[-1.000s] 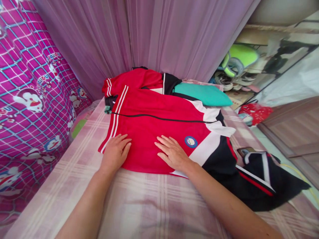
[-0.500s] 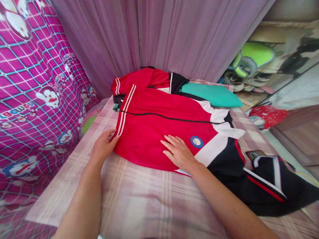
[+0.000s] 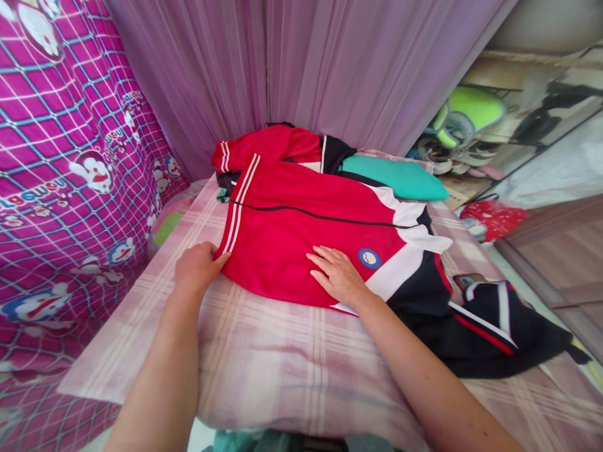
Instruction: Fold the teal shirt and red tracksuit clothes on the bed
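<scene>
A red, white and black zip-up jacket [image 3: 282, 245] lies spread front side up, its dark zipper running along the middle and a round blue badge on the chest. At the striped hem, my left hand [image 3: 198, 269] pinches the near corner between thumb and fingers. My right hand [image 3: 340, 276] rests flat on the red front beside the badge, fingers stretched out. One black sleeve, striped in white and red, reaches toward the right edge of the table.
Beyond the jacket lie another red garment [image 3: 271, 147] and a teal cloth bundle [image 3: 393, 176]. A phone [image 3: 466, 280] lies partly under the black sleeve. Purple curtains [image 3: 306, 69] hang behind, and a pink cartoon-print cloth [image 3: 70, 188] hangs on the left. The plaid cloth [image 3: 273, 351] covers the surface.
My left hand has closed on the jacket's hem corner, where its fingers were looser before. My right hand stays flat on the jacket. The view has shifted slightly.
</scene>
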### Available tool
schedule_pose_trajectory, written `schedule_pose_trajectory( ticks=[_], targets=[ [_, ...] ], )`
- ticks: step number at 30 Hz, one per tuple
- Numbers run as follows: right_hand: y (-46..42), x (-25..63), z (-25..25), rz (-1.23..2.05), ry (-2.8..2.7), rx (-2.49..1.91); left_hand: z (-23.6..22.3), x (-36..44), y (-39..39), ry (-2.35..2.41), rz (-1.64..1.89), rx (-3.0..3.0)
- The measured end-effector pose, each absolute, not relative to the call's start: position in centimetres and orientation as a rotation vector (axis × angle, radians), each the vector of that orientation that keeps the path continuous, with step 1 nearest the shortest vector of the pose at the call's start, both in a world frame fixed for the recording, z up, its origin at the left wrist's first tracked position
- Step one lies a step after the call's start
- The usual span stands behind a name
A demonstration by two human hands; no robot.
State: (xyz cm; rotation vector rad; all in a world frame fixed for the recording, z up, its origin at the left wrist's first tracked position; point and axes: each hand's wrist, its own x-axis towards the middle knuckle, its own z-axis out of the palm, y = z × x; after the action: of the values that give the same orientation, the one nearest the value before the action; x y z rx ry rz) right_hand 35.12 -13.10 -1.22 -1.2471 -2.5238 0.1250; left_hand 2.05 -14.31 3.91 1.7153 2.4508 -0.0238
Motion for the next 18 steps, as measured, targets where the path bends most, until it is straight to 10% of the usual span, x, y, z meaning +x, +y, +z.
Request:
schedule_pose_trajectory(
  ticks=[18],
  targets=[
    [-13.1, 35.3, -1.2, 0.132, -2.540, -1.234, 3.6, 0.7, -14.5, 2.504, 0.202, 1.519]
  ],
)
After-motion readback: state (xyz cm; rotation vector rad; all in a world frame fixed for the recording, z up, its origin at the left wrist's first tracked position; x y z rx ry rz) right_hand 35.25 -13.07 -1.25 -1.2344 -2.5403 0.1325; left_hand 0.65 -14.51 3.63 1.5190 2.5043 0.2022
